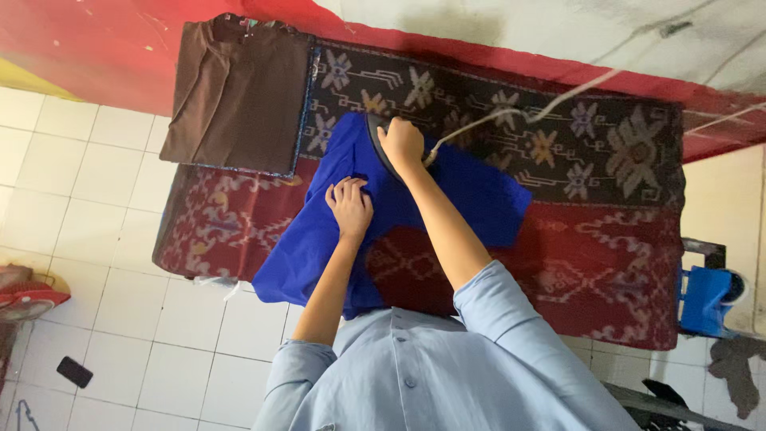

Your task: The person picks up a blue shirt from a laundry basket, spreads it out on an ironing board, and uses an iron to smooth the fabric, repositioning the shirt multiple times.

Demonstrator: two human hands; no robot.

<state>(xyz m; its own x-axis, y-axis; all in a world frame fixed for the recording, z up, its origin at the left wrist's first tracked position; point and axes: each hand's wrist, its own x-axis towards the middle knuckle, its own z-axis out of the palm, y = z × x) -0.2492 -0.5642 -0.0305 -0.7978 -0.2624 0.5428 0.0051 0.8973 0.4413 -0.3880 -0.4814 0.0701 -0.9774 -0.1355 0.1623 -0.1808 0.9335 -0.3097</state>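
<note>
- Blue cloth [471, 195] lay spread over a patterned red and black mat [614, 239] on the white tiled floor [104, 199]; it was a plain, saturated royal blue, draped in soft folds, its lower edge hanging off the mat's near side onto the tiles.
- Far left of both hands, a red fan [28, 297] sat at the picture's edge, and a small dark phone-like object [74, 371] lay on the tiles below it.
- Up and to the left of the grip, a folded brown garment [239, 96] rested flat on the mat's corner, apart from the blue cloth.
- The left hand [349, 206] pressed down on the blue cloth, fingers curled and bunching the fabric slightly, grasping nothing else.
- Just up and to the right of it, the right hand [401, 144] was clenched around the handle of a dark iron [377, 142], which sat on the upper part of the blue cloth.
- From the iron, a white cord [527, 112] ran up and away to the right across the mat toward the wall.
- Well to the right of the grip, beyond the mat's edge, stood a blue plastic object [706, 299], with a dark rag [738, 371] on the floor below it.
</note>
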